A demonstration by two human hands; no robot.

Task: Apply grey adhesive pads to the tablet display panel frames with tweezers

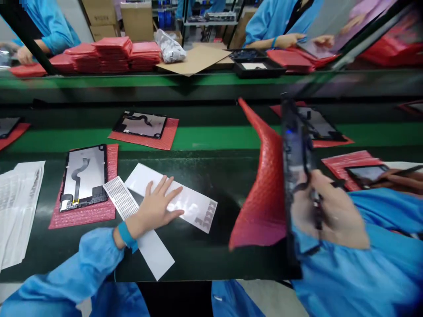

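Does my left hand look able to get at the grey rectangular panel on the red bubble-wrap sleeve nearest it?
Likely yes. Your left hand lies spread on a glossy white rectangular sheet; the panel lies uncovered to its left, and the flat white printed strip between looks no obstacle.

So, the papers (21,211) sit at the far left of the table (205,259). Next over, a screen (87,171) on a bag (113,176). Right of that, the left hand's on one sheet (190,204), another sheet (158,257) under its wrist. Further right, the right hand (337,211) holds a second screen (291,176), with a second bag (267,193) just left. Behind the table: a belt (211,136) with more screens (142,124). Behind that, bag stacks (114,55) left, cardboard (198,59) middle, tray (259,72) right of it.
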